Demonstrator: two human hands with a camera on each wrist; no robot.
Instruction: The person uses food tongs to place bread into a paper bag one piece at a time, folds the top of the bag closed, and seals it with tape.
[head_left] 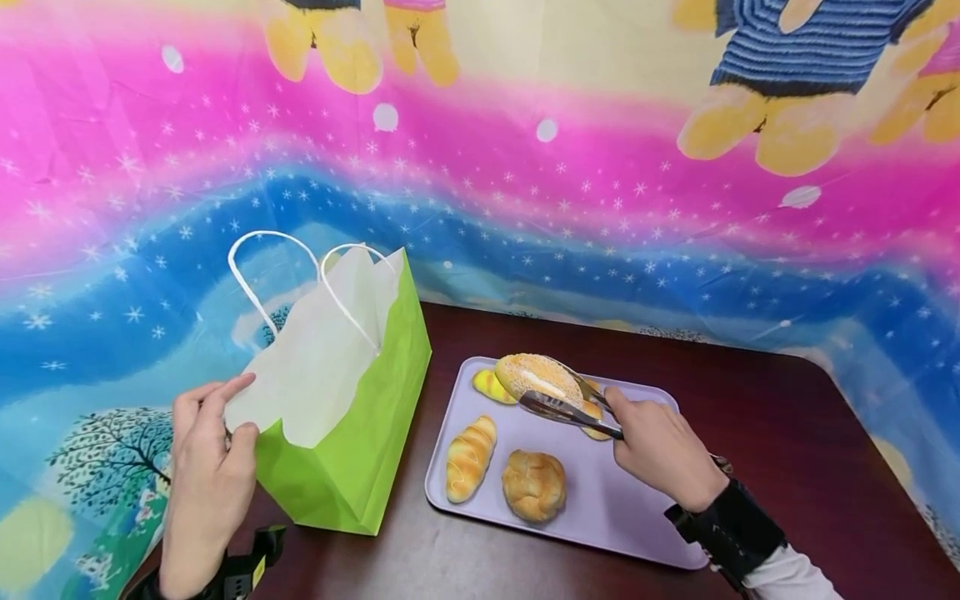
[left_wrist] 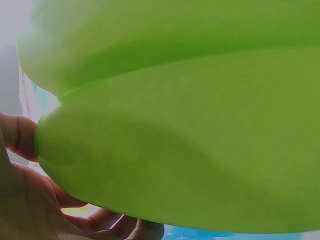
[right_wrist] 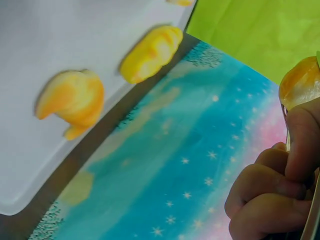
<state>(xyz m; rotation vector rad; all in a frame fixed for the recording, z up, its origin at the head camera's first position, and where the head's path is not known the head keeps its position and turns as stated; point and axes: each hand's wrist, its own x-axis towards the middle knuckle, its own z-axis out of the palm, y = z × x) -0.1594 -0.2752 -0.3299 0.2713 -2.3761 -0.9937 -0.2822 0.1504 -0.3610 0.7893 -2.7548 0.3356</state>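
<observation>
My left hand [head_left: 212,458] pinches the near-left rim of a green paper bag [head_left: 352,446], which stands with its white inside showing and two white handles up. The bag's green side [left_wrist: 200,135] fills the left wrist view. In my right hand [head_left: 666,446] are metal tongs [head_left: 558,410], their tips round an oblong crumb-coated bun [head_left: 531,375] with a white filling. This bun overlaps the far part of the lilac tray [head_left: 615,508] in the head view. Only an end of the bun [right_wrist: 297,85] shows at the right wrist view's edge.
On the tray lie a striped long roll [head_left: 470,458], a round bun [head_left: 534,486] and a small yellow bread [head_left: 492,387]. A curved bread [right_wrist: 75,100], partly hidden in the head view, lies there too. Behind the dark table [head_left: 780,433] hangs a patterned cloth [head_left: 480,167].
</observation>
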